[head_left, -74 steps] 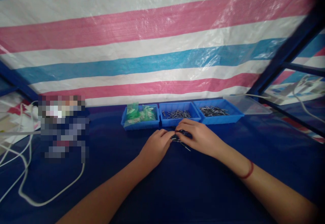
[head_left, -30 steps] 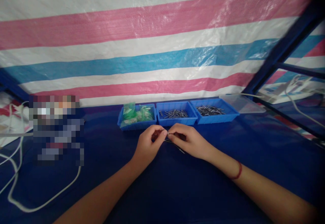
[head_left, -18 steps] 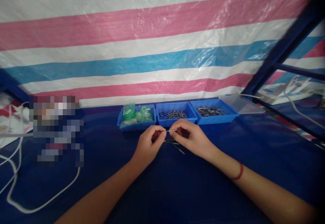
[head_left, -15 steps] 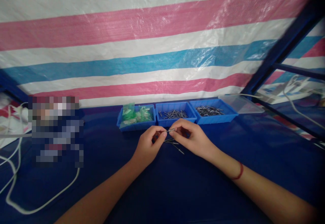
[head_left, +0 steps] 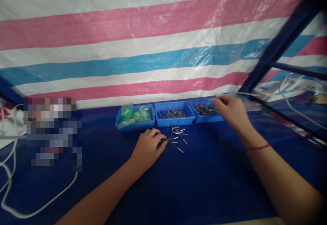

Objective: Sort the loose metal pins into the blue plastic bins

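My left hand (head_left: 148,147) rests on the blue table, thumb and fingers apart. Several thin metal pins (head_left: 180,133), dark with thicker silvery ends like blind rivets, lie in a loose heap beside it; the ends of some pass between its thumb and forefinger. Over the right blue bin (head_left: 209,118), my right hand (head_left: 231,111) is closed in a pinch. A thin metal pin (head_left: 209,101) pokes out from its fingertips. Dark pins (head_left: 204,110) fill that bin, and silvery pins (head_left: 175,113) lie in the middle blue bin (head_left: 176,121).
The left blue bin (head_left: 135,127) holds green plastic bags (head_left: 127,113) of small parts. Behind the right hand lies a clear plastic sheet or lid (head_left: 251,106). A white cable (head_left: 38,214) loops across the table at left. A striped tarp (head_left: 143,61) hangs behind.
My hands have parted from the pin they pinched together. The right has moved to the right bin; the left has lowered to the table and its fingers have opened.
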### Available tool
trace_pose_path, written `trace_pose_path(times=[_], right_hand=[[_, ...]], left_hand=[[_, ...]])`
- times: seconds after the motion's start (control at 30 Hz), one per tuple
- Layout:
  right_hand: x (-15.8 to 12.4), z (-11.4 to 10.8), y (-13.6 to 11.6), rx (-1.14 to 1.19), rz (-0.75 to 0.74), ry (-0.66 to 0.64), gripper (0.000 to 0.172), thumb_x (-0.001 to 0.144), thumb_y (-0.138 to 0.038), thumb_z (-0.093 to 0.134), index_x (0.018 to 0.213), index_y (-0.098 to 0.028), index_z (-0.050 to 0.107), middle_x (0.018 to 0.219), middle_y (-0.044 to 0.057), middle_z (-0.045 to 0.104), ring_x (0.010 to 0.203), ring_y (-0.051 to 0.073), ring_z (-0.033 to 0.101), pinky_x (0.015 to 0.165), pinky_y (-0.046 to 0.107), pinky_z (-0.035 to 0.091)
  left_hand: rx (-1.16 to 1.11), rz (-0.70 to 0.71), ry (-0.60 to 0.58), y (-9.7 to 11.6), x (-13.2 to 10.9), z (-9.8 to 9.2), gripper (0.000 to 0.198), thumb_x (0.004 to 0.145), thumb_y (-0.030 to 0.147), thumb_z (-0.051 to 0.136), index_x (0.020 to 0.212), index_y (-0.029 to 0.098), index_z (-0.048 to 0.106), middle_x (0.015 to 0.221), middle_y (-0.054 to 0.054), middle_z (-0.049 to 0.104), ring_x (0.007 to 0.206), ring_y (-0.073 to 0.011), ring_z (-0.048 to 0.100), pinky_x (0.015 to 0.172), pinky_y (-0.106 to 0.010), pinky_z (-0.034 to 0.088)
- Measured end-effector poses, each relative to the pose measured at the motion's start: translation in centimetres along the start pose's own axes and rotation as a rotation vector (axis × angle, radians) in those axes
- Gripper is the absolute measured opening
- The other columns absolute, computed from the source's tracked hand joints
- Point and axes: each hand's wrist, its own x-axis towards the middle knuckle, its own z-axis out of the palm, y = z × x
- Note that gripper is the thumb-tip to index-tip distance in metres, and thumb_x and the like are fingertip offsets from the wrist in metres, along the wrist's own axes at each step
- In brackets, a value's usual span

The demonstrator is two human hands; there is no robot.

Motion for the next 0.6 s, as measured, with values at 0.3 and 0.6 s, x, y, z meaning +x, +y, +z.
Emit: trace_pose_path(times=[0.3, 0.6], right_hand=[[-3.4, 1.0, -4.6, 0.027, -0.462, -0.105, 0.018, 0.084, -0.025, 0.05, 0.083, -0.019, 0.066, 0.083, 0.008, 0.067, 0.079, 0.022, 0.061, 0.077, 0.035, 0.046], [-8.8, 2.1, -9.2, 0.546, -0.496, -0.538, 0.008, 0.084, -0.025, 0.058, 0.086, -0.02, 0.065, 0.082, 0.004, 0.065, 0.069, 0.015, 0.057, 0.062, 0.028, 0.046]], left_hand=[[-0.182, -0.057, 0.041, -0.1, 0.2, -0.4, 0.02, 0.094, 0.027, 0.044, 0.092, 0.02, 0.062, 0.094, -0.004, 0.063, 0.089, -0.0184, 0.057, 0.081, -0.031, 0.042], [-0.55, -0.137, 0.173, 0.6, 0.4, -0.4, 0.017, 0.091, 0.029, 0.048, 0.092, 0.018, 0.061, 0.087, -0.002, 0.064, 0.076, -0.0147, 0.057, 0.071, -0.025, 0.044]])
